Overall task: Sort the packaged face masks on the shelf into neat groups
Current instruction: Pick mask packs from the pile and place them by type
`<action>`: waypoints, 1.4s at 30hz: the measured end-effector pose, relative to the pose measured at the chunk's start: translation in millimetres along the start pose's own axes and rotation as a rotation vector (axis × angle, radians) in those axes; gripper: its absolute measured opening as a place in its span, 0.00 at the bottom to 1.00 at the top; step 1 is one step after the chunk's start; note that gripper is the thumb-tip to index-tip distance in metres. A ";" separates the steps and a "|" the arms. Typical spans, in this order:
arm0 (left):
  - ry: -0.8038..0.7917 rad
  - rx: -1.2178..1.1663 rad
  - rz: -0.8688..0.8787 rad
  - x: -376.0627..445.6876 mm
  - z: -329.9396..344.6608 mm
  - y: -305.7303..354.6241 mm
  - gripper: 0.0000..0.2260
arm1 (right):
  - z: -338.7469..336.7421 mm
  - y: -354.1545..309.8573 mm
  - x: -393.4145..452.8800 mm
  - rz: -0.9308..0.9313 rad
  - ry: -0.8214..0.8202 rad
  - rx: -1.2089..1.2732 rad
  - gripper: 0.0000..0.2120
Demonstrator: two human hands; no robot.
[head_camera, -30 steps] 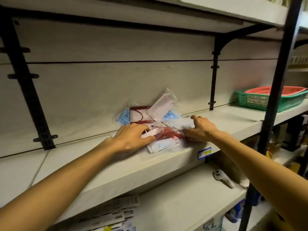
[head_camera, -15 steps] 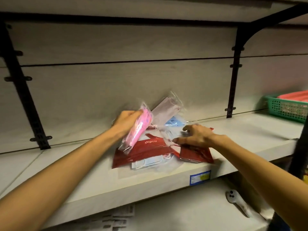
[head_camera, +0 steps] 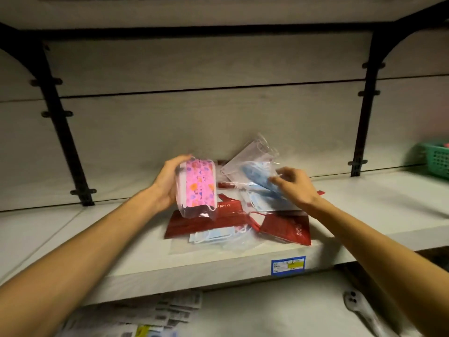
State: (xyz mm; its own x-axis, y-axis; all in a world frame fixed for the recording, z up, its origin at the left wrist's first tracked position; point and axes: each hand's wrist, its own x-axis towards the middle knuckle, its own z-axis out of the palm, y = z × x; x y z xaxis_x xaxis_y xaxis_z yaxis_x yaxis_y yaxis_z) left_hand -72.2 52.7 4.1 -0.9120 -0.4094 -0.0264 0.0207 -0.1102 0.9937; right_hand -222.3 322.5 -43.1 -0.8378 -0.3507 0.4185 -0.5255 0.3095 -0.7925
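Observation:
My left hand [head_camera: 167,182] grips a clear packet with a pink patterned mask [head_camera: 199,188], lifted upright above the pile. My right hand [head_camera: 294,186] pinches a packet with a blue mask [head_camera: 257,177], raised off the shelf. Under them lie two red packets [head_camera: 194,221] [head_camera: 288,227], a light blue mask packet [head_camera: 213,235] at the front and another [head_camera: 264,203] under my right hand. A pale pink mask packet [head_camera: 247,156] leans against the back wall. All rest on the light grey shelf [head_camera: 121,239].
A green basket [head_camera: 436,161] stands at the far right of the shelf. Black brackets [head_camera: 65,132] [head_camera: 364,113] run up the back wall. A blue price label [head_camera: 288,265] sits on the shelf edge. Below lie printed papers [head_camera: 155,314] and a white handheld device [head_camera: 359,307].
My left hand turned the pink mask packet upright and lifted it. My right hand rose off the red packet and picked up the blue mask packet. The view moved closer.

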 end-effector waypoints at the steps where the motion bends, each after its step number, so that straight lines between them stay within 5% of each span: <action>1: 0.015 0.028 0.013 -1.8 -3.3 -0.4 0.14 | 1.2 -4.1 0.8 0.051 0.008 0.131 0.05; 4: 0.055 0.041 -0.008 -10.9 -9.6 -0.5 0.08 | 4.2 -17.8 0.8 0.165 0.037 0.391 0.10; 9: 0.131 0.070 0.033 -32.0 -15.1 1.5 0.17 | 7.4 -45.8 -10.9 0.173 0.032 0.597 0.10; 19: 0.053 0.071 0.105 -106.8 -58.4 25.7 0.13 | 36.0 -121.1 -58.8 0.166 0.084 0.609 0.11; 23: 0.038 0.070 0.111 -151.3 -96.9 29.3 0.17 | 68.2 -154.6 -95.1 0.186 0.085 0.661 0.04; 32: -0.003 0.136 0.162 -263.8 -207.8 29.1 0.12 | 154.5 -235.0 -184.3 0.159 -0.007 0.664 0.10; 42: 0.209 0.157 0.068 -365.9 -360.7 2.9 0.16 | 306.3 -314.6 -286.8 -0.015 -0.256 0.587 0.03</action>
State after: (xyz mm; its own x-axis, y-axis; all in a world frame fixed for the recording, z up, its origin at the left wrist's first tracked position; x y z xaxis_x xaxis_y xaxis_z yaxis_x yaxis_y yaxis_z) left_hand 409.3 -124.5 -22.7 -0.8062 -0.5906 0.0351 0.0004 0.0588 0.9983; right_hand 228.8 55.0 -49.6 -0.7308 -0.5735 0.3701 -0.3074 -0.2076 -0.9287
